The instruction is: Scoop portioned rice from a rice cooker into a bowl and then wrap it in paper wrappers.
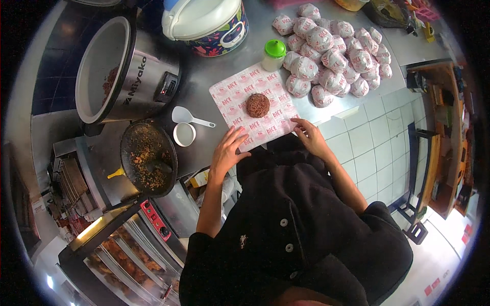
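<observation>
A round mound of reddish-brown rice [258, 105] sits near the middle of a stack of printed wrapping papers [238, 91] on the steel counter. My left hand [229, 149] rests on the near left corner of the paper, fingers spread. At the near right corner, my right hand [309, 137] touches the paper's edge with thumb and forefinger; whether it pinches the sheet is hard to tell. Left of the paper lie a white rice paddle [191, 118] and a small white cup [184, 134]. A green-lidded bottle [274, 55] stands at the far corner.
Many wrapped rice balls [334, 60] are heaped at the back right. A Miyako rice cooker [145, 76] stands open at the left, beside a dark pan of fried crumbs [147, 157]. Behind is a patterned rice container [214, 38]. A glass food warmer [130, 256] is at lower left.
</observation>
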Tool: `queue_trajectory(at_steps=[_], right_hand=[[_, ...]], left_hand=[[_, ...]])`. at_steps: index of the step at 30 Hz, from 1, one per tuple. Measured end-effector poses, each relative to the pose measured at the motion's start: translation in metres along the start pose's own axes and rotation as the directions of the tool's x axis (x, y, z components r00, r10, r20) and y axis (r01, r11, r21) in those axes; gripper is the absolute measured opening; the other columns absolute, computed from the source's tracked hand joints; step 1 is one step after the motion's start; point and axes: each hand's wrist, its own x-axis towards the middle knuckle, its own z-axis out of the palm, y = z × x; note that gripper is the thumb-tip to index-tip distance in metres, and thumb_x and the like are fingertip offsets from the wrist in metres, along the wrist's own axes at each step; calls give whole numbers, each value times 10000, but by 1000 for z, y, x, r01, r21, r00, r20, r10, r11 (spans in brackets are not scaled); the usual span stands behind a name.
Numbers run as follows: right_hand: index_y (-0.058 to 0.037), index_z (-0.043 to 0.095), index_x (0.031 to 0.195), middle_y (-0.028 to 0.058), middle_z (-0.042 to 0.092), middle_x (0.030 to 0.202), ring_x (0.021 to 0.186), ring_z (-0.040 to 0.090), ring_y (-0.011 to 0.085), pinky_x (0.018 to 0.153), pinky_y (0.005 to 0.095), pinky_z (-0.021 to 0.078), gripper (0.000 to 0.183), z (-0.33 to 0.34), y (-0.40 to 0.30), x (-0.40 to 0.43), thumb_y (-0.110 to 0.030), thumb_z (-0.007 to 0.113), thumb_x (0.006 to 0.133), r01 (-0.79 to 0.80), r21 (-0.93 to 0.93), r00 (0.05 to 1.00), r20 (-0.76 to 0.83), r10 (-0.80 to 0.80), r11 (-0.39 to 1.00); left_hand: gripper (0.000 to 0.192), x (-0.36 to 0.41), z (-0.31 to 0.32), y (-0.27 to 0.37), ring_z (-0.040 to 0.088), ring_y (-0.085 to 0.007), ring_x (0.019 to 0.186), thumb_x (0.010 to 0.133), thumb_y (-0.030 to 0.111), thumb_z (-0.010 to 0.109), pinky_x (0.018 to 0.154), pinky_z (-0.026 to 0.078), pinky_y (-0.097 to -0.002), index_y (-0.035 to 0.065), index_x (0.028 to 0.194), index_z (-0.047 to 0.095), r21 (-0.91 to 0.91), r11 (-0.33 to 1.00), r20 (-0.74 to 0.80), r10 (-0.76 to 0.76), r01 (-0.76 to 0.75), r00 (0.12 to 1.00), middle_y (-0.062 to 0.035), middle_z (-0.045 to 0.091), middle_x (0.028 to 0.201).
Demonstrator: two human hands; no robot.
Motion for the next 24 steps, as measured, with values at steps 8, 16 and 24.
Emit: queue_trajectory(at_steps=[8, 16, 24], right_hand=[[-37, 605, 1312, 127, 678, 1012, 906, 654, 214, 820, 352, 531, 315, 1, -3, 3, -138, 580, 1015, 14, -24, 1000, 21, -13, 1000], [-39, 603, 1312, 122, 680, 1007, 892, 661, 218, 809, 356, 535, 314, 1, -2, 3, -138, 574, 1015, 21, -17, 999, 28, -20, 1000], [-48, 597, 1321, 124, 681, 1020, 901, 664, 224, 811, 352, 533, 320, 1, -3, 4, -138, 569, 1015, 38, -27, 999, 40, -37, 999]], left_hand=[[583, 0, 3, -1, 437, -337, 1412, 730, 222, 854, 1111, 428, -449, 128, 1279, 685, -3, 1000, -9, -11, 11, 1000, -70, 537, 1478], [509, 2, 6, -3, 459, -331, 1392, 756, 188, 826, 1098, 439, -442, 117, 1245, 705, -20, 1000, -37, -12, 11, 999, -65, 568, 1447], [295, 4, 11, 0, 519, -335, 1337, 809, 165, 787, 1044, 470, -431, 95, 1096, 771, -13, 1000, -134, -16, 14, 991, -56, 647, 1344]])
